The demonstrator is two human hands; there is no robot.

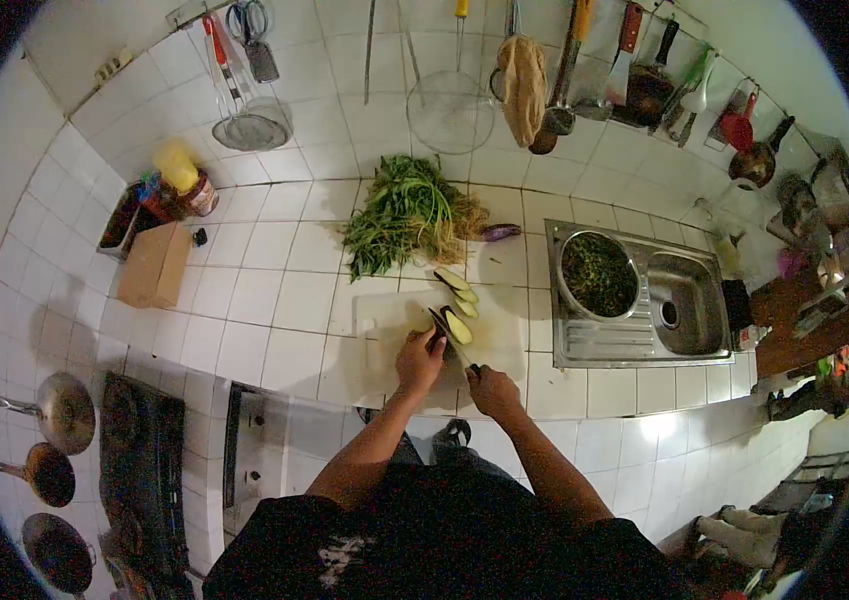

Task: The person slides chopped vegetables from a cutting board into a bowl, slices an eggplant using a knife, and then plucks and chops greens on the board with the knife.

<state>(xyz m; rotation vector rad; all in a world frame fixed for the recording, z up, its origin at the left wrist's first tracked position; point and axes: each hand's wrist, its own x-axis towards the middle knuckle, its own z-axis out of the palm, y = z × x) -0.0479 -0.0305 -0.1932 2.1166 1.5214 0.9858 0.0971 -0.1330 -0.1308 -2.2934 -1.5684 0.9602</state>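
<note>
My right hand (493, 388) is closed around the dark handle of a knife (462, 356), whose blade points up and to the left. Beside the blade, my left hand (420, 362) grips a dark-skinned piece of eggplant (436, 342), mostly hidden by the fingers. Both hands are over a white cutting board (385, 318). Pale-fleshed cut eggplant pieces (458, 327) lie on the board just past the knife, with more trailing toward the back. Behind them sits a small purple eggplant (501, 232), next to a heap of leafy greens (407, 215) with roots attached.
At right, a steel bowl of chopped greens (600, 275) stands on the drainboard beside the sink basin (687, 300). A cardboard box (155, 265) and jars (200, 195) are at left. Utensils hang along the wall. Another person (755, 535) is at lower right.
</note>
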